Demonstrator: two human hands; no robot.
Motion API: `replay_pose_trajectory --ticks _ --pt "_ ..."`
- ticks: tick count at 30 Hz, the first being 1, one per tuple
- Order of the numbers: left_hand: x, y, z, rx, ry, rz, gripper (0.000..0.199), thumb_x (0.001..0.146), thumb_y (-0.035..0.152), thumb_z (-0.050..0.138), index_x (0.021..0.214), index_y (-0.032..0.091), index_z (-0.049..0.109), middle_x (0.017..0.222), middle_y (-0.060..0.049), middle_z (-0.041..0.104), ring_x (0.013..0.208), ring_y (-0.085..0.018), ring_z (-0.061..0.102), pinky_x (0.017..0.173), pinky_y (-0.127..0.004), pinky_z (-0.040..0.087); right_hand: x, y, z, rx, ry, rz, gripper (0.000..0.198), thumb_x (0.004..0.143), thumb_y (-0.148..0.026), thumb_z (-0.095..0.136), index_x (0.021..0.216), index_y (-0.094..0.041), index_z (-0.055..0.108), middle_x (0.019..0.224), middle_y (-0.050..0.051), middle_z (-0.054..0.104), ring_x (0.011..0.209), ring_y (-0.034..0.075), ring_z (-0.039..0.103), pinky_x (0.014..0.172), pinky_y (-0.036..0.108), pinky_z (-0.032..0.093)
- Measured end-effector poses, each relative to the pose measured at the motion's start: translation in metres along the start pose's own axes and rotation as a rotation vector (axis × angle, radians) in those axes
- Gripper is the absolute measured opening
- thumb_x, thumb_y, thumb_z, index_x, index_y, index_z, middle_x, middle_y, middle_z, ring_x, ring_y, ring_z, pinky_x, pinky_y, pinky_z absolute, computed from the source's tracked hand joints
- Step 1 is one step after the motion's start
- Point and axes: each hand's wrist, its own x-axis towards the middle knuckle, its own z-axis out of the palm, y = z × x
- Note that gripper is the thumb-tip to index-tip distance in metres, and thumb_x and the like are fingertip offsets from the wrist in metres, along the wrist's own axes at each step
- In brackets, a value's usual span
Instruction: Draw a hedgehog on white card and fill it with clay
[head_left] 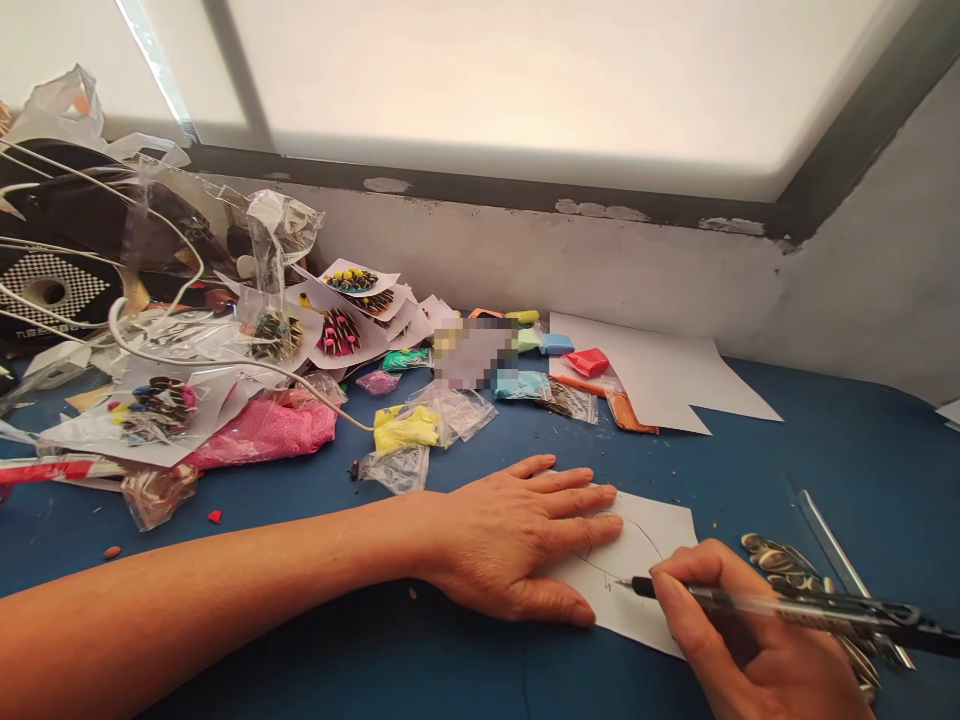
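A small sheet of white paper (649, 615) lies on the blue tabletop. My left hand (525, 540) rests flat on its left part with the fingers spread, covering some of the drawing. Thin dark lines form a rounded outline on the sheet, with a small zigzag mark below. Closed around a black pen (750, 600) with a clear barrel is my right hand (757, 640). The pen's tip touches or nearly touches the paper beside the zigzag. Partly hidden behind my right hand, striped sunflower seeds (787, 565) lie in a loose pile.
A thin metallic rod (832, 545) lies by the seeds. Further back are coloured clay packets, including a yellow one (405, 427) and a red one (586, 361), and white sheets (667, 370). At left are a pink cloth (270, 430), a white cable (247, 360) and seed-covered clay pieces on paper.
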Motion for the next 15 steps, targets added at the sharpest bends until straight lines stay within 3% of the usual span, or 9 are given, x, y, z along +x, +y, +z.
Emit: replay_pose_trajectory --ticks 15 --pt "0.0003 -0.0001 0.0010 -0.004 0.017 0.014 0.069 0.095 0.053 0.043 0.151 0.016 0.027 0.158 -0.011 0.022 0.148 -0.029 0.010 0.120 -0.050 0.005 -0.0031 0.0031 -0.0003 0.001 -0.026 0.007 0.019 0.092 -0.031 0.050 0.076 -0.027 0.058 0.050 -0.009 0.055 0.038 0.008 0.055 0.037 0.015 0.042"
